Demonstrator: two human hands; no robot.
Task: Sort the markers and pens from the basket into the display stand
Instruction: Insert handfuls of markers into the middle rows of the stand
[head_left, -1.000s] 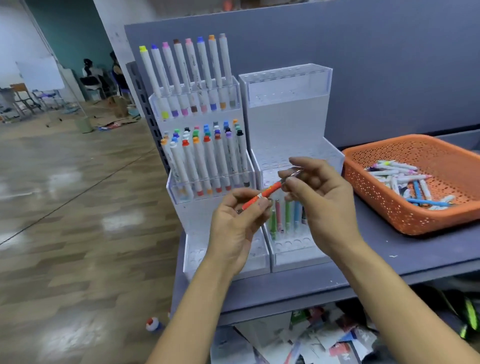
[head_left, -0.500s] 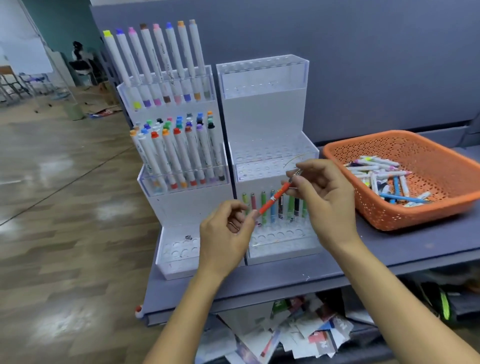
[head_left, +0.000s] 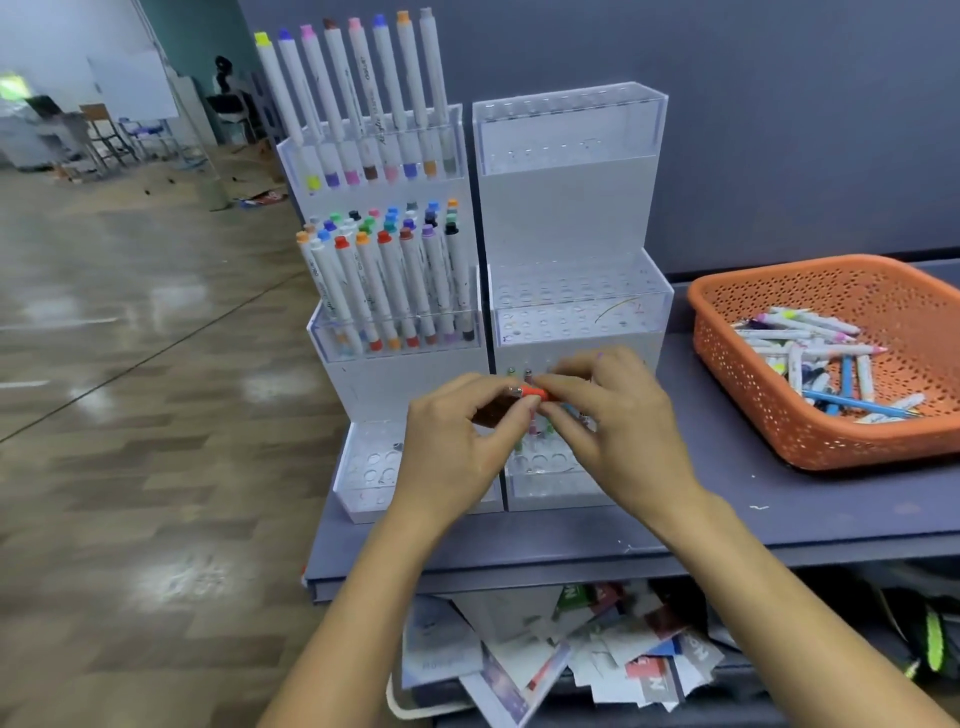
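An orange pen (head_left: 531, 392) lies level between my two hands, just above the lowest tier of the right display stand (head_left: 571, 218). My left hand (head_left: 457, 441) pinches its left end, and my right hand (head_left: 618, 421) grips its right end. Several pens stand in the low tier behind my fingers, mostly hidden. The left display stand (head_left: 384, 384) holds rows of white markers with coloured caps on its upper two tiers. The orange basket (head_left: 779, 415) sits at the right with several markers and pens (head_left: 815, 353) inside.
The stands and basket rest on a grey shelf (head_left: 779, 514) against a grey partition. Loose papers and cards (head_left: 571, 654) fill the shelf below. Wooden floor stretches to the left, with furniture and a seated person far back.
The pen went from tilted in my right hand to level between both hands. My left hand has closed on its left end, and both hands dropped toward the lowest tier.
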